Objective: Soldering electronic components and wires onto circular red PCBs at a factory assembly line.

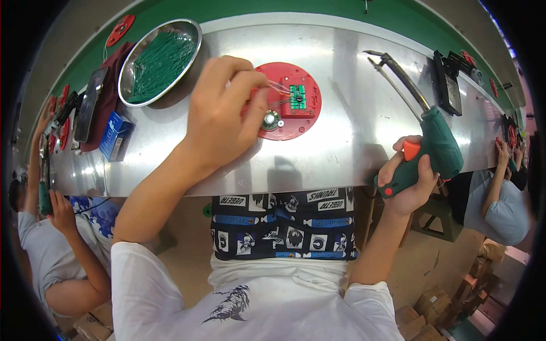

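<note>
My right hand (410, 181) is wrapped round the green handle of a soldering gun (445, 142), a finger by its orange trigger. The gun's long metal tip points up and left, away from the work. A round red plastic housing (301, 126) lies on the table in front of me. On it sit a small green circuit board (297, 97) and a round speaker-like part (271, 120). My left hand (222, 113) is closed in a pinch over the housing's left side, on thin wires (277, 86) leading to the board. The fingers hide the wire ends.
A metal bowl (196, 48) of green wires stands at the back left, beside a blue box (116, 136) and a dark phone-like device (91, 105). A black stand (447, 85) lies at the right. People work at both sides (503, 193).
</note>
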### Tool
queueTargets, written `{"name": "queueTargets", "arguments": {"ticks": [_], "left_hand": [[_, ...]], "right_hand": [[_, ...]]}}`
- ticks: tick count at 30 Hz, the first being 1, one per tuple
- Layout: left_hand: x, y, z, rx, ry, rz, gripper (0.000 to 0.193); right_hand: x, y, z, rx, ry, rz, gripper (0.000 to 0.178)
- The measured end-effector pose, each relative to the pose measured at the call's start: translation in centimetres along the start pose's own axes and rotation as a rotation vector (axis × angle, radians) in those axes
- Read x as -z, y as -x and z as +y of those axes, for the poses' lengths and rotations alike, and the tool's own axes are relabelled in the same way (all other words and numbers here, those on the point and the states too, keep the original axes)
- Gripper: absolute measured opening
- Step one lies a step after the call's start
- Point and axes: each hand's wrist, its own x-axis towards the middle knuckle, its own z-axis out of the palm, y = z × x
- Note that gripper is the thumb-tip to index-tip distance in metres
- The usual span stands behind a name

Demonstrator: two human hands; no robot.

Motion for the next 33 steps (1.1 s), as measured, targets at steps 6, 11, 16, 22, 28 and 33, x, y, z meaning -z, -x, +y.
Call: {"name": "queueTargets", "arguments": {"ticks": [6, 11, 16, 22, 28, 33], "left_hand": [[1.2, -0.9, 3.2, -0.253, 0.19, -0.326, 0.02], [-2.6, -3.3, 0.4, -0.263, -0.129, -0.432, 0.011], [-7.7, -13.0, -3.1, -0.058, -0.159, -0.27, 0.008], [-22.9, -26.6, -7.8, 0.494, 0.024, -0.365, 0.026], [-32.4, -32.1, -9.0, 0.677, -0.201, -0.298, 0.043], [-35.3, -32.8, -7.7, 0.649, -0.191, -0.438, 0.037]], "right_hand": [[0.4, -0.5, -1.6, 0.073, -0.081, 0.333, 0.034], [4.0, -2.9, -2.6, 0.155, 0.046, 0.412, 0.031], [6.0, -3.4, -2.4, 0.087, 0.023, 0.569, 0.032], [5.7, -3.6, -2.1, 0.13, -0.074, 0.736, 0.03], [5.9, -3.3, -0.9, 0.126, -0.029, 0.699, 0.03], [6.4, -3.3, -1.1, 0.139, 0.035, 0.693, 0.032]]}}
